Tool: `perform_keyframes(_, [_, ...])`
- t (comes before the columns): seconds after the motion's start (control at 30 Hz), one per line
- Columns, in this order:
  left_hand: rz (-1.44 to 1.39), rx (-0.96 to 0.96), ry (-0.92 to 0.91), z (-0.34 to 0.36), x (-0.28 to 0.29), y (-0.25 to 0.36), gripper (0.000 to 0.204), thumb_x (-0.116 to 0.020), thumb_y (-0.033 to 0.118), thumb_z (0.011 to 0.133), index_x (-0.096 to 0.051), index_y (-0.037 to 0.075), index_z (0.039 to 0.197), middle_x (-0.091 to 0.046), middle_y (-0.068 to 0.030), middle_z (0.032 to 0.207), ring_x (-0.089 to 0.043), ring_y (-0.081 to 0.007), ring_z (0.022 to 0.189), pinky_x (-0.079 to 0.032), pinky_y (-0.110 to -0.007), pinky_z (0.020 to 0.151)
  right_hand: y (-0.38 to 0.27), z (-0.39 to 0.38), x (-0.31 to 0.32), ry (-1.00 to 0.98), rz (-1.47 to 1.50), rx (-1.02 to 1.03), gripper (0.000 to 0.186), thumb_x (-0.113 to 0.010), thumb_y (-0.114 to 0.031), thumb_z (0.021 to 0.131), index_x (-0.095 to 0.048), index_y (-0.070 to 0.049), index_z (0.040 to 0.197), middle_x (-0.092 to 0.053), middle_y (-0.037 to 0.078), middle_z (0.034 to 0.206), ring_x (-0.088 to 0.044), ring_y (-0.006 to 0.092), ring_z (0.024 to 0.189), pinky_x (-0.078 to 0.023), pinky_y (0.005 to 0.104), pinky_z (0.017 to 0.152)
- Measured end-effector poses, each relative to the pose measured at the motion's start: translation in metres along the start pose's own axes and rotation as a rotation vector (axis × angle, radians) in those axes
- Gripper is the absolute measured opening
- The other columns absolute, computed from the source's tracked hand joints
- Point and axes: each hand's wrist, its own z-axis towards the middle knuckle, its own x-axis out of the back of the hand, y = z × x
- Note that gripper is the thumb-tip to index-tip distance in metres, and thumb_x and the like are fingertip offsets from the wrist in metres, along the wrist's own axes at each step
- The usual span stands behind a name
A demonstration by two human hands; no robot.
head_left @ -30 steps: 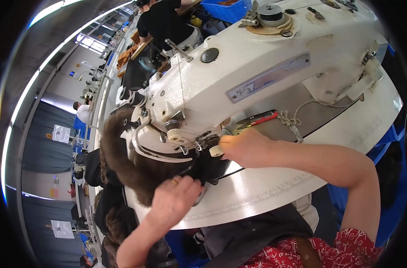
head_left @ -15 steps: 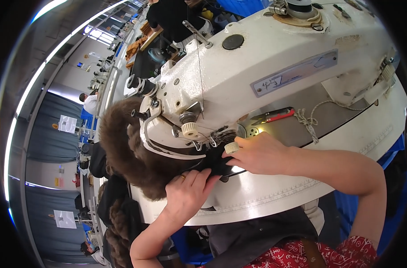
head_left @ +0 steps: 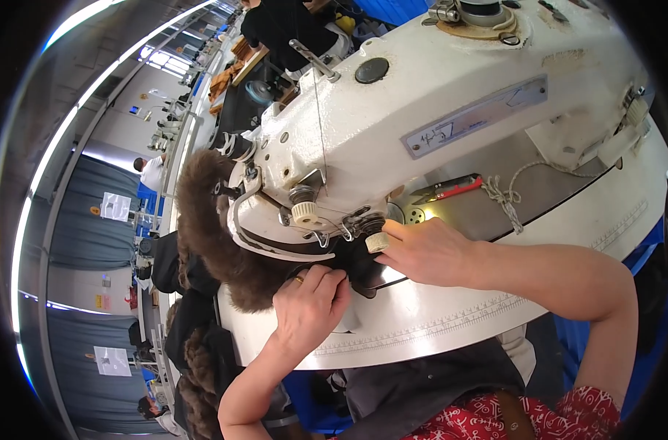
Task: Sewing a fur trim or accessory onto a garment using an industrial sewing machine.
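Garment factory floor, industrial sewing machine [head_left: 451, 125], rows of workstations [head_left: 224, 81]

My left hand [head_left: 309, 308]: knuckles up, fingers curling and pinching. My right hand [head_left: 429, 251]: lying flat, forearm stretching in from the right.

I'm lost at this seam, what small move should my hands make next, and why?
Probably ease the black fabric a little further under the needle. Your left hand pinches its edge beside the brown fur, your right hand presses it flat by the machine head, so both already grip it for feeding.
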Motion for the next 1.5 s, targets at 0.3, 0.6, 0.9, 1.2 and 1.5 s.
perform_keyframes(0.3, [-0.083,0.198,-0.151,0.011,-0.003,0.005,0.018,-0.082,0.015,0.075,-0.066,0.007,0.08,-0.062,-0.0033,0.071,-0.061,-0.0193,0.054,-0.046,-0.032,0.048,0.004,-0.003,0.0,0.015,-0.03,0.053,0.018,-0.061,-0.019,0.092,-0.054,-0.003,0.088,-0.053,0.009,0.085,-0.064,0.0228,0.065,-0.053,0.0353,0.052])
perform_keyframes(0.6, [-0.299,0.14,-0.026,0.001,0.003,-0.002,0.017,-0.085,0.011,0.072,-0.068,0.008,0.074,-0.062,-0.0022,0.069,-0.057,-0.0189,0.051,-0.044,-0.03,0.046,0.001,-0.009,0.001,0.035,-0.09,0.024,0.013,-0.065,-0.013,0.078,-0.056,-0.006,0.085,-0.053,0.006,0.083,-0.063,0.02,0.078,-0.053,0.0335,0.063])
perform_keyframes(0.9, [-0.286,0.2,-0.04,0.005,0.005,0.005,0.015,-0.083,0.01,0.074,-0.069,0.007,0.078,-0.063,-0.004,0.072,-0.06,-0.0214,0.057,-0.048,-0.033,0.05,0.0,-0.008,0.006,0.023,-0.089,0.262,0.017,-0.065,-0.012,0.075,-0.065,-0.007,0.091,-0.06,0.002,0.093,-0.057,0.0185,0.095,-0.046,0.0305,0.08])
perform_keyframes(1.2, [-0.195,0.299,-0.171,0.011,0.013,0.004,0.013,-0.081,0.008,0.076,-0.07,0.003,0.082,-0.064,-0.0064,0.076,-0.061,-0.02,0.059,-0.049,-0.03,0.053,0.002,-0.011,-0.001,-0.042,-0.055,0.256,0.024,-0.065,-0.012,0.077,-0.067,-0.005,0.099,-0.066,0.005,0.104,-0.06,0.0198,0.1,-0.048,0.0327,0.086])
perform_keyframes(1.5, [-0.319,0.158,0.022,0.014,0.007,-0.003,0.014,-0.082,0.002,0.073,-0.07,0.002,0.081,-0.069,-0.0084,0.079,-0.064,-0.0219,0.067,-0.05,-0.029,0.059,-0.012,-0.014,-0.011,0.017,-0.082,0.261,0.028,-0.062,-0.015,0.083,-0.066,0.0,0.106,-0.067,0.01,0.113,-0.06,0.0253,0.112,-0.045,0.0392,0.099])
